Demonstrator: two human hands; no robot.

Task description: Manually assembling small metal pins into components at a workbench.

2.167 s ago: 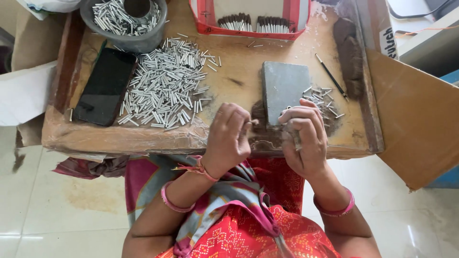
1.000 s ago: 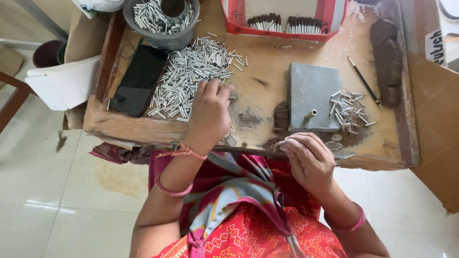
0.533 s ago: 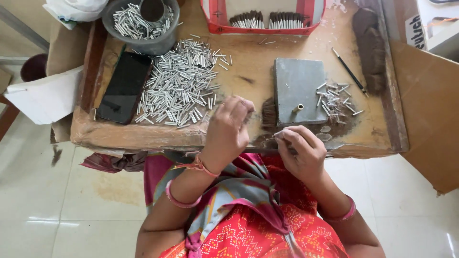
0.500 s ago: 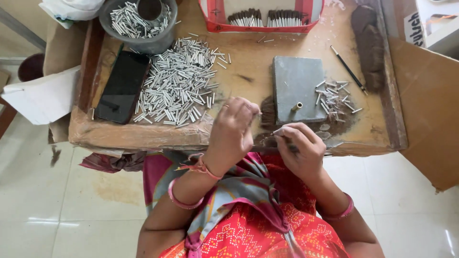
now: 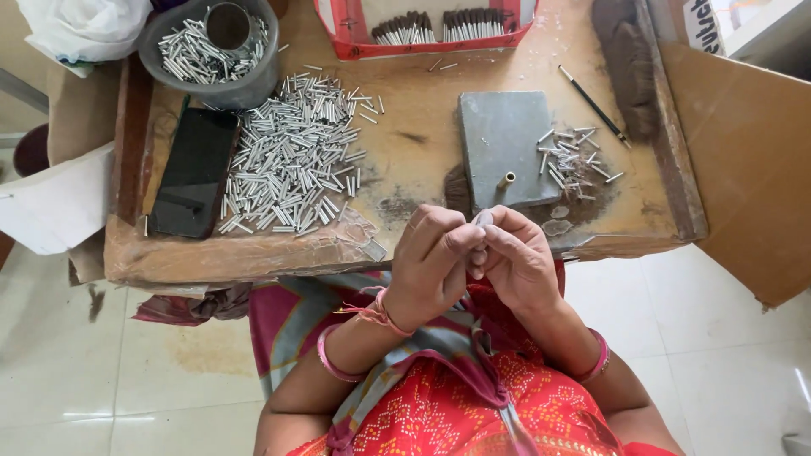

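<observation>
Left hand (image 5: 435, 262) and right hand (image 5: 519, 257) meet fingertip to fingertip, pinched closed on one small silvery metal tube (image 5: 483, 219). Just beyond the fingers lies a flat grey stone slab (image 5: 503, 143); loose tubes (image 5: 291, 156) heap well left.

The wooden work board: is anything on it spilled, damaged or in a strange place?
Yes. A black phone lies on the wooden board right against the loose pile of silver tubes, among dark powder smears. One tube stands upright alone on the grey slab. Both hands pinch a small piece.
</observation>
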